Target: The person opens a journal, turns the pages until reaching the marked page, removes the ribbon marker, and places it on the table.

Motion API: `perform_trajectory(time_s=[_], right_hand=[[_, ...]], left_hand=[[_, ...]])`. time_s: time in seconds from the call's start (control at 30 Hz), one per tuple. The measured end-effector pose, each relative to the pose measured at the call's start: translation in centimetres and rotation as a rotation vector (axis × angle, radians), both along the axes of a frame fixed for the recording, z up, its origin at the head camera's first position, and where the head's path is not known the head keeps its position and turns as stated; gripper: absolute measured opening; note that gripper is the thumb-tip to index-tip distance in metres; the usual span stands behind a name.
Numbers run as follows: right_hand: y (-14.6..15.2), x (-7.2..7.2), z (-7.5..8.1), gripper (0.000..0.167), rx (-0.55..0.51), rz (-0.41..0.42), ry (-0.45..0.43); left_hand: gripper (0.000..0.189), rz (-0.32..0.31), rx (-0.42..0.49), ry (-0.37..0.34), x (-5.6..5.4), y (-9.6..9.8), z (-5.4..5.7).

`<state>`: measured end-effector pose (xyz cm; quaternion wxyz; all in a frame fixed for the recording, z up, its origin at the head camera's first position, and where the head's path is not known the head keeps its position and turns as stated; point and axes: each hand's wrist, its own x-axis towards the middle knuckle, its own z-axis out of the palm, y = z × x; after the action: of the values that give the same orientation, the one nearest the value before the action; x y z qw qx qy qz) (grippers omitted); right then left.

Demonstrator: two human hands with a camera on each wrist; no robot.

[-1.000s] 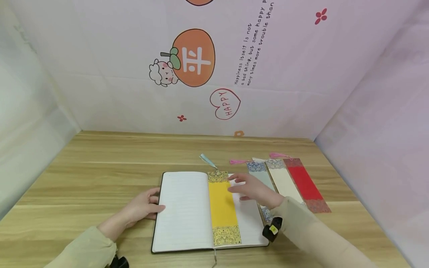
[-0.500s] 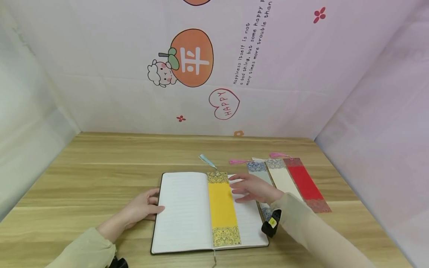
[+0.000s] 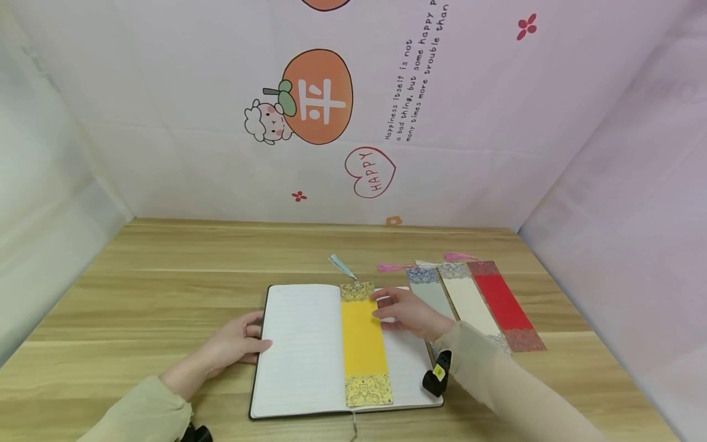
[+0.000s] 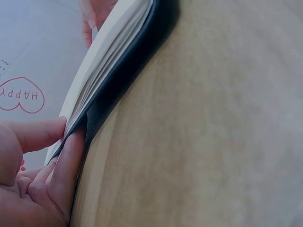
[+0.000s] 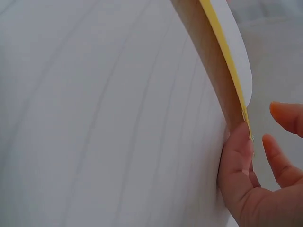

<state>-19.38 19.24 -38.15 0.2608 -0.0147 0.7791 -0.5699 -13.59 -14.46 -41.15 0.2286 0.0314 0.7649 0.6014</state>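
An open notebook with lined white pages and a black cover lies on the table. My left hand grips its left edge, thumb on the page and fingers under the cover, as the left wrist view shows. Along the inner side of the right page lies a yellow bookmark with lacy patterned ends and a light blue tassel. My right hand is at the bookmark's upper right edge with its fingers loosely spread. In the right wrist view, one fingertip meets the yellow edge and the other fingers stand apart.
To the right lie a pale blue-grey bookmark, partly behind my right hand, a cream bookmark and a red bookmark, all with tassels. A ribbon hangs from the notebook's near edge. A printed cloth stands behind the table.
The yellow bookmark has shifted slightly left, toward the notebook's fold. My right hand has moved a little left with it, its fingers changing pose. The left hand keeps its place.
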Motion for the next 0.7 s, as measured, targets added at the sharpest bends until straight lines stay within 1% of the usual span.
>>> perform_trajectory(time_s=[0.23, 0.43, 0.57, 0.7], right_hand=[[-0.48, 0.20, -0.56, 0.043, 0.043, -0.022, 0.064], [-0.94, 0.47, -0.71, 0.044, 0.065, -0.042, 0.080], [-1.02, 0.63, -0.65, 0.042, 0.079, -0.030, 0.099], [-0.78, 0.50, -0.25, 0.041, 0.127, -0.015, 0.137]], left_hand=[[0.079, -0.009, -0.006, 0.007, -0.05, -0.02, -0.01], [0.078, -0.009, -0.018, 0.018, -0.05, -0.01, 0.00], [0.078, -0.008, -0.018, 0.019, -0.05, -0.02, -0.03], [0.079, -0.005, -0.022, 0.014, -0.05, -0.07, -0.08]])
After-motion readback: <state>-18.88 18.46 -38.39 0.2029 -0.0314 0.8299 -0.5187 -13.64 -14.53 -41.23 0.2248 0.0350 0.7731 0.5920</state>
